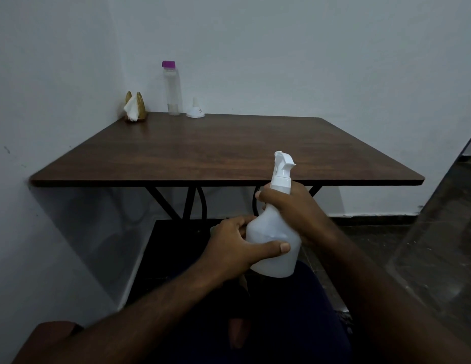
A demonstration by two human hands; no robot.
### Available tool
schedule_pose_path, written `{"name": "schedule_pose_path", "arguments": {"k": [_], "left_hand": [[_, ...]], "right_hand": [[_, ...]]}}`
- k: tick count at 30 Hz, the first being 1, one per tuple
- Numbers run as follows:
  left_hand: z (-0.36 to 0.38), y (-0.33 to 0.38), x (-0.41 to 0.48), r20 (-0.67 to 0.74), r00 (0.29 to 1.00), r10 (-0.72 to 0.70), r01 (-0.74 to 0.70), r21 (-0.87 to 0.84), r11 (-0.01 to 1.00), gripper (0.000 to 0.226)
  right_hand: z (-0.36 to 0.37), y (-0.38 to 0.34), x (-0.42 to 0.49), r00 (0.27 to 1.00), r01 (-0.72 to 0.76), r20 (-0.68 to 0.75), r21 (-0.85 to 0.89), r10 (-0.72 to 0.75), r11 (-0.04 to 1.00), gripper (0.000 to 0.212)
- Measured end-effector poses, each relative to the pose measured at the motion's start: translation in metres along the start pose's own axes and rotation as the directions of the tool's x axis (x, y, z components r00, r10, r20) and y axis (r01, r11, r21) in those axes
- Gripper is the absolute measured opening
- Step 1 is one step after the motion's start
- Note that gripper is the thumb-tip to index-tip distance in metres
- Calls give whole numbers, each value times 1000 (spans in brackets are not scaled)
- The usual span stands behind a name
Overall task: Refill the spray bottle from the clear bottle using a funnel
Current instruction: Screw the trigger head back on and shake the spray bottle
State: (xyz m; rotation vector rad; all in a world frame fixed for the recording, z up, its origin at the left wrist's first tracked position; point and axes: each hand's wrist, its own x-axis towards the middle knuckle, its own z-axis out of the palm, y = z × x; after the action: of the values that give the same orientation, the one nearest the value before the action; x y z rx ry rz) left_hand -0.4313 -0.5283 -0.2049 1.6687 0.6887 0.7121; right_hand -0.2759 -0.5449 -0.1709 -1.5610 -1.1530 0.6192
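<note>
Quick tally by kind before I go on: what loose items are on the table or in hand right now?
Bottles: 2, the white plastic spray bottle held in both hands, and the tall clear bottle with a purple cap on the brown wooden table.
Funnels: 1, the small white funnel, upside down beside the clear bottle.
Napkin holders: 1, the tan napkin holder with a white napkin.
Total: 4

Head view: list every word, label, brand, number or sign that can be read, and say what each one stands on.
No text here can be read.
Funnel: a small reddish mark on its base, too small and blurred to read.
Spray bottle: plain white, no print showing on the side that faces the camera.
Clear bottle: no label visible; its purple cap is plain.
</note>
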Motion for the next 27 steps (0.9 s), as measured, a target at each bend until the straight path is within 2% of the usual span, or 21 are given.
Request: {"name": "schedule_pose_path", "arguments": {"k": [3,11,16,18,22,27], "left_hand": [[0,1,-1,24,1000,3,-3,-13,1000,40],[1,-4,1,8,1000,14,-14,22,1000,47],[1,-3,0,14,1000,3,-3,0,1000,43],[1,-2,0,28,1000,-1,2,-12,1000,42],[2,-2,-2,22,1000,-6,6,-15,1000,39],[5,-2,-4,1,1000,8,-8,-5,1000,41]], "right_hand": [[0,0,1,1000,1,22,34,-2,999,36],[-1,-1,0,1000,5,-20,-84,-7,996,15],[0,-3,-2,1000,8,4,-35,-8,999,31],[-1,-4,-3,1000,22,-5,-12,-22,1000,31],[-1,-7,-3,996,64,-59,-73,-69,995,30],[-2,-7,-3,999,9,-52,-9,-10,1000,36]]}}
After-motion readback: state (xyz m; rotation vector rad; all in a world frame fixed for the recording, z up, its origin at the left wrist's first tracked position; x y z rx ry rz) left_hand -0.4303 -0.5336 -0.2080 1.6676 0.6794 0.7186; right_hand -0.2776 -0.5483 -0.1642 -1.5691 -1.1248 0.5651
